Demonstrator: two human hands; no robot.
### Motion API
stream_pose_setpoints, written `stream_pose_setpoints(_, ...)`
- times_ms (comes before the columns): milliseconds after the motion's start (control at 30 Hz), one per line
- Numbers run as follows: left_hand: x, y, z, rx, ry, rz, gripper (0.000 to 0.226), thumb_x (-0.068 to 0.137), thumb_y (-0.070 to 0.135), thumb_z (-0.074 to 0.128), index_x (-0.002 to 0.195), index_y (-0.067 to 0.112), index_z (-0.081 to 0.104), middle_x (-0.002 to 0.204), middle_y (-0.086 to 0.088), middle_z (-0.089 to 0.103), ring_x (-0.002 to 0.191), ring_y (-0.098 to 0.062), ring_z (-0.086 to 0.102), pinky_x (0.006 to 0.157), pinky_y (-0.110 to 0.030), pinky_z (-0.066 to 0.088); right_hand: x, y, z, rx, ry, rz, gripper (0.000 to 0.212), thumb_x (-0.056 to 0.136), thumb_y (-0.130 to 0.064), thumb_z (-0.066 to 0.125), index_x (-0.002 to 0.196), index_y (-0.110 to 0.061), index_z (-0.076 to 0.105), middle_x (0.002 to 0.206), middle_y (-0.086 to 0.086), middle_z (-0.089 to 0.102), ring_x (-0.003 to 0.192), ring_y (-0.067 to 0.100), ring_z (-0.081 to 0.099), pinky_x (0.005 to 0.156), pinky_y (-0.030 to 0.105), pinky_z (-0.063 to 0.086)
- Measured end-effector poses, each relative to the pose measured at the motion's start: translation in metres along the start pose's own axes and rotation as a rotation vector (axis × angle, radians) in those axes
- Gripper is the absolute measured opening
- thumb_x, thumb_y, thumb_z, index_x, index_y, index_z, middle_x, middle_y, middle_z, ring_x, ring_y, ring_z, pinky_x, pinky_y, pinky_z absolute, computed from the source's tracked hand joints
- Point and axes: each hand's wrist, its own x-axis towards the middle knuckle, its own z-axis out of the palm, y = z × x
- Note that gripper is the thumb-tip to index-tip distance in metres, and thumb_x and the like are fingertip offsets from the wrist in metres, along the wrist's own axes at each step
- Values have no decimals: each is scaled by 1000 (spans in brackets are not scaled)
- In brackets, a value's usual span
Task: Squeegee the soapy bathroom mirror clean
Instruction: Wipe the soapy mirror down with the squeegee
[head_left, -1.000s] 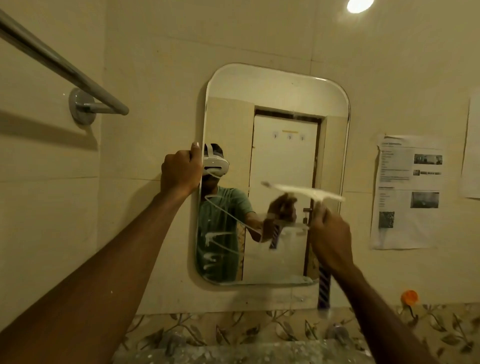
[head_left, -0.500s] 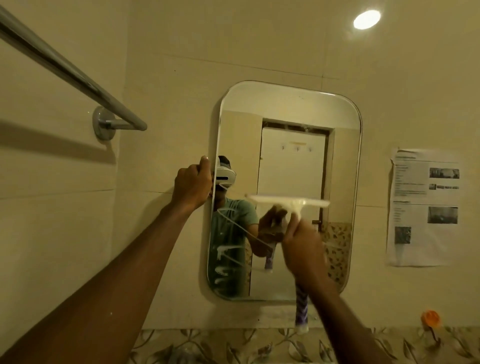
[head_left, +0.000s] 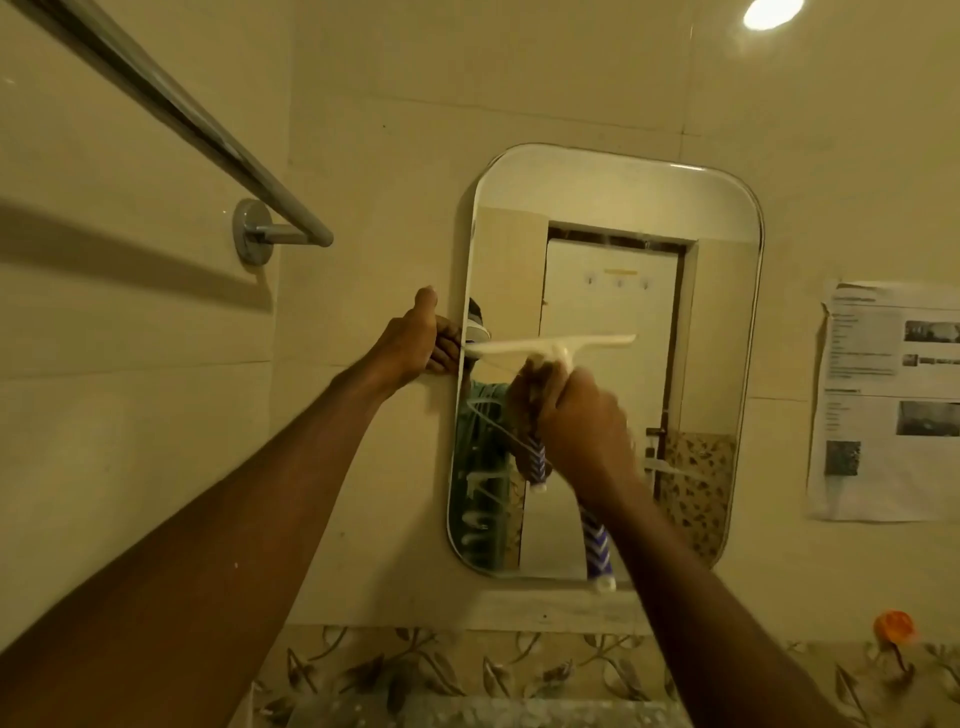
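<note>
A rounded rectangular mirror (head_left: 613, 208) hangs on the cream tiled wall. White soap streaks cover its lower left part and a smaller patch shows at the lower right. My right hand (head_left: 584, 423) grips the handle of a squeegee (head_left: 558, 345), whose white blade lies flat across the glass at mid height, its left end at the mirror's left edge. The blue-and-white striped handle end pokes out below my wrist. My left hand (head_left: 415, 338) grips the mirror's left edge, thumb up.
A chrome towel bar (head_left: 171, 104) juts from the left wall at head height. Printed paper sheets (head_left: 888, 400) are stuck to the wall right of the mirror. An orange hook (head_left: 892, 626) sits on the floral tile band below.
The squeegee has moved left across the glass, from the right side to the left edge. My left hand stays on the mirror's edge. The camera has tilted up.
</note>
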Motion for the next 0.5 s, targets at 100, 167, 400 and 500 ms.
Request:
stream_pose_setpoints(100,-3,-1,3,7,17,17,70,100,48,11,86,6,65,73,-11,64,63,-19,58,63,-27,47,-51,35,29,-89,-18,33,18,101,-39,45,96,-24,55,72,-8,62,58,3,62,47,16,48)
stream_pose_setpoints(167,-5,-2,5,3,48,30,66,100,45,14,85,5,64,72,-11,64,64,-19,58,64,-28,47,-73,47,40,-141,-58,73,25,102,-40,40,101,-21,57,73,-9,62,59,2,60,50,15,45)
stream_pose_setpoints(400,-5,-10,9,17,131,73,63,101,45,19,91,3,65,75,-11,66,65,-20,61,64,-29,50,-16,-9,-7,11,94,-33,35,105,-37,31,81,-23,52,64,-9,54,48,3,53,40,11,40)
stream_pose_setpoints(500,-4,-12,10,11,161,68,63,100,45,19,93,2,65,76,-11,67,67,-21,63,61,-27,50,12,-18,-13,-22,89,-12,36,105,-39,29,90,-16,53,67,-7,55,53,5,55,44,15,41)
